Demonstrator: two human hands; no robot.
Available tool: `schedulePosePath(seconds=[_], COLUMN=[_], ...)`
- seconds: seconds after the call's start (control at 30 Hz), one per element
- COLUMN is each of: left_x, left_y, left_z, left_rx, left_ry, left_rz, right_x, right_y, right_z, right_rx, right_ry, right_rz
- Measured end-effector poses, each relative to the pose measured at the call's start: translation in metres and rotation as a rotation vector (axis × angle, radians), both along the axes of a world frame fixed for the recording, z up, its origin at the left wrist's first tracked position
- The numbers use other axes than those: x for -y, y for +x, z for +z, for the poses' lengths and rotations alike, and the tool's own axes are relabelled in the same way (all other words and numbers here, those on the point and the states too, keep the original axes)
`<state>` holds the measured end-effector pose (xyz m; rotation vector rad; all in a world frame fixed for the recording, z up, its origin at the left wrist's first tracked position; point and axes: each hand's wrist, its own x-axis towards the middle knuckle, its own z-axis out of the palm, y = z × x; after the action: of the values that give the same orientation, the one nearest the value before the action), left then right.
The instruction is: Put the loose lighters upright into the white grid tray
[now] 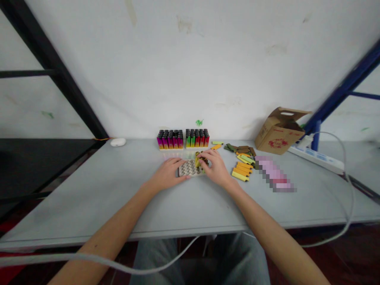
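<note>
At the right hand, I see the thumb and fingertips bunched around the upright yellow lighters at the right end of the slotted tray; the picture is too small there for me to tell whether they pinch one or only touch it. The left hand grasps the tray's left end, thumb along the near edge and fingers along the far one, I judge to stop it sliding. The tray lies flat on the table between both hands, many slots showing bare. Just behind it, two filled blocks, purple lighters and green and red lighters, stand near the wall, probably parked there to spare the working area. Loose orange and yellow lighters lie right of the right hand, seemingly for a short reach, with dark lighters beyond. Farther right, the cardboard box and the power strip limit sideways travel. I have the widest room on the table to the left and toward its front edge; the wall bounds the far side, and a white cable crosses below the left forearm.
</note>
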<state>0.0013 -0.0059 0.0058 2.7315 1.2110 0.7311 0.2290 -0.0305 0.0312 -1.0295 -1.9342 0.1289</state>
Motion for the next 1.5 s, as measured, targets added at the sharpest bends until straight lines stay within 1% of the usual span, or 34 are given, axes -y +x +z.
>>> schedulePosePath(seconds=[0.3, 0.43, 0.57, 0.73, 0.8, 0.83, 0.9, 0.97, 1.07, 1.17, 1.23, 1.37, 1.5], left_x=[0.001, 0.002, 0.002, 0.002, 0.001, 0.001, 0.001, 0.001, 0.001, 0.000, 0.000, -0.001, 0.000], left_y=[0.000, 0.000, 0.000, 0.000, 0.000, 0.000, 0.000, 0.000, 0.000, 0.001, 0.001, 0.000, 0.000], left_z=[0.002, 0.003, 0.003, 0.003, 0.003, 0.003, 0.003, 0.004, 0.004, 0.004, 0.004, 0.002, 0.002], left_rx=[-0.014, -0.012, -0.016, -0.031, -0.032, -0.034, -0.040, -0.045, -0.044, -0.049, -0.054, -0.055, -0.035], left_ry=[-0.015, -0.022, -0.019, -0.023, -0.026, -0.027, -0.032, -0.037, -0.035, -0.028, -0.024, -0.025, -0.025], left_rz=[0.002, 0.001, 0.001, 0.005, 0.011, 0.013, 0.014, 0.013, 0.012, 0.007, 0.010, 0.017, 0.013], right_x=[0.005, 0.006, 0.008, 0.007, 0.003, 0.000, -0.009, -0.017, -0.026, -0.031, -0.034, -0.040, -0.045], right_y=[0.000, 0.001, 0.000, 0.002, 0.010, 0.016, 0.030, 0.045, 0.057, 0.052, 0.043, 0.028, 0.028], right_z=[0.001, 0.002, 0.001, 0.004, 0.005, 0.005, 0.002, -0.006, -0.020, -0.029, -0.030, -0.028, -0.027], right_rx=[0.113, 0.159, 0.133, 0.042, -0.013, -0.038, -0.063, -0.010, 0.189, 0.386, 0.455, 0.533, 0.546], right_ry=[0.039, 0.062, 0.070, 0.077, 0.072, 0.065, 0.035, -0.042, -0.191, -0.293, -0.320, -0.320, -0.375], right_rz=[-0.022, -0.057, -0.123, -0.120, -0.160, -0.202, -0.346, -0.495, -0.581, -0.578, -0.613, -0.606, -0.582])
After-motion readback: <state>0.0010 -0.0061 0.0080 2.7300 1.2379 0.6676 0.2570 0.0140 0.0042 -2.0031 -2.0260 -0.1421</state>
